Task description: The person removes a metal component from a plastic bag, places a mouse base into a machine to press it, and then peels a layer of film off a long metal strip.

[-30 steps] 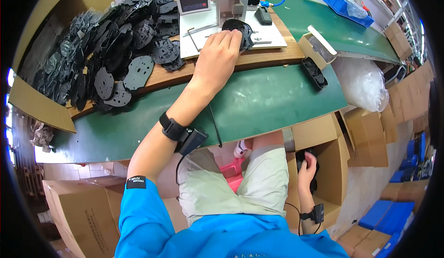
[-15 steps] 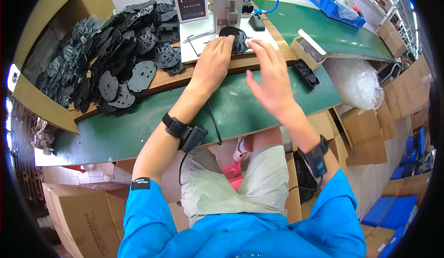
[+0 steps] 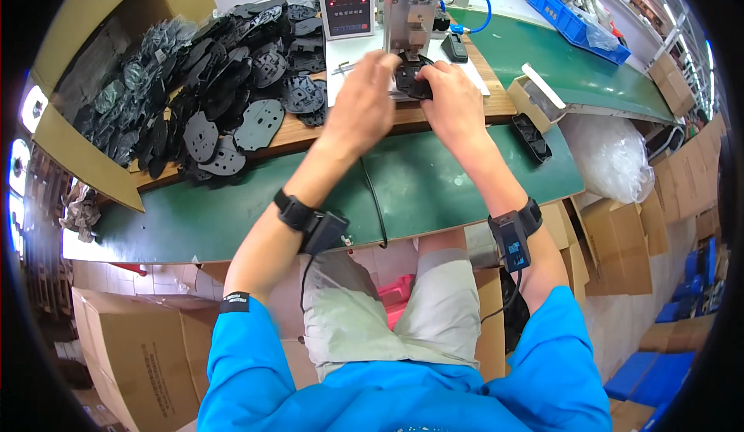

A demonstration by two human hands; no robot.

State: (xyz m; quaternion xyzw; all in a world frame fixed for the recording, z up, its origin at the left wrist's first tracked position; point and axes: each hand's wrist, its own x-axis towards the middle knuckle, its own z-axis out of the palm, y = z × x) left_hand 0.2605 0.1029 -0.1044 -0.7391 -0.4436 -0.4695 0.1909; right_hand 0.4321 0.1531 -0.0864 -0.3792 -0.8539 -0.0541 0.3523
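Observation:
Under the ram of a small bench press [image 3: 408, 25] lies a black moulded plastic part [image 3: 413, 83], on the machine's white base. At its right edge, my right hand [image 3: 456, 103] pinches the part between thumb and bent fingers. My left hand [image 3: 362, 103] hovers over the left side of the white base, its fingertips close to the part's left edge. Motion smears those fingers, so whether they touch the part is unclear. The ram tip comes down at the part's far end. Both my wrists carry black strapped devices.
Left of the press, a large heap of black plastic plates [image 3: 232, 75] spills from an open carton [image 3: 85, 153]. A control box with a red display [image 3: 346, 2] stands behind my left hand. To the right are a small open box [image 3: 535, 99], a black tray [image 3: 531, 139] and a blue crate [image 3: 577, 25].
My right hand has moved in from the right and closed on the part. My left hand has drawn back slightly from it. The view has shifted a little, and the display digits differ.

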